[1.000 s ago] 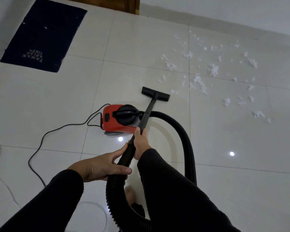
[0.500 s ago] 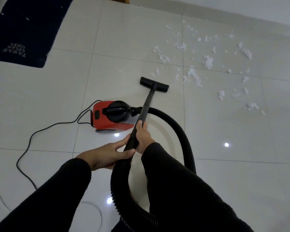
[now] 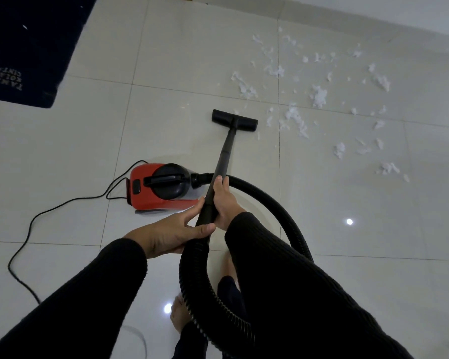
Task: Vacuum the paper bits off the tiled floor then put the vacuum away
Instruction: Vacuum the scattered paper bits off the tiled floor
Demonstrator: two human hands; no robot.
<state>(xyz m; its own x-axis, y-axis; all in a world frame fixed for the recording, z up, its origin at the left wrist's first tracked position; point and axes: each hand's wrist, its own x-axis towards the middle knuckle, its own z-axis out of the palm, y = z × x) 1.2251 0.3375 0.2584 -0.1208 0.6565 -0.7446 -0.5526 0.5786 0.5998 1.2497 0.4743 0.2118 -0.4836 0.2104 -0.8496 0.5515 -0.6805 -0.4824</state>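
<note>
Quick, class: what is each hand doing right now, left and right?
Left hand: grips the vacuum wand where it meets the hose.
Right hand: grips the wand just above the left.

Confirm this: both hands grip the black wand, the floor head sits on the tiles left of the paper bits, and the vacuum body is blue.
Not quite: in the head view the vacuum body is red, not blue. The rest holds: left hand and right hand grip the black wand, and the floor head sits left of the paper bits.
</note>
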